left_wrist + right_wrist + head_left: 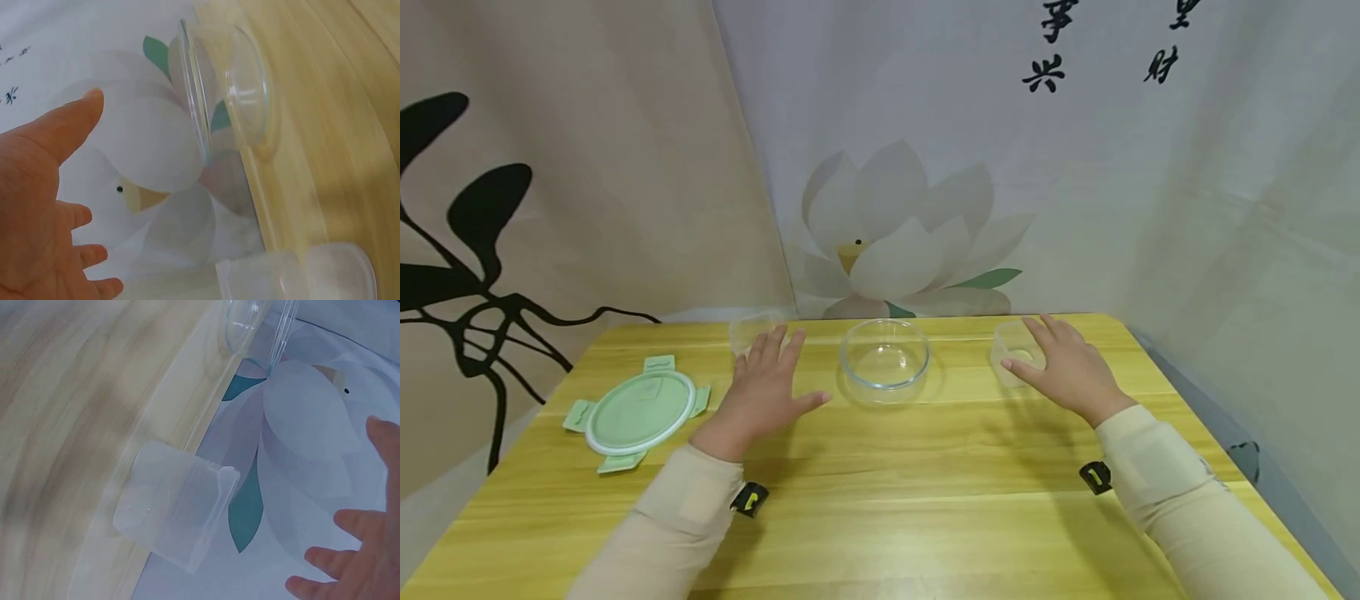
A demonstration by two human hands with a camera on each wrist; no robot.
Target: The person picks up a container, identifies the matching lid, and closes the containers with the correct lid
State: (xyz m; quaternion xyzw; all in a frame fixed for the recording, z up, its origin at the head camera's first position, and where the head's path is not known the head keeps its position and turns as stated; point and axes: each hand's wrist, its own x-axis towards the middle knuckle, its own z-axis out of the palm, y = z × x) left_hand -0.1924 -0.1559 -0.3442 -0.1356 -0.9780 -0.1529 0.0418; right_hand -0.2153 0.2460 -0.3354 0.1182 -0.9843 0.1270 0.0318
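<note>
Hovering hands (758,396) (1072,371), round glass bowl (885,364), translucent boxy containers (752,328) (1013,340)

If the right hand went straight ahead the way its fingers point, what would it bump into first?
Probably the lotus-printed curtain behind the table. The right hand seems raised above the translucent plastic container, but depth is unclear, so its fingers might brush that container first.

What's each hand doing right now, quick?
Left hand: open, holding nothing, near the left tub.
Right hand: open, holding nothing, near the right tub.
</note>
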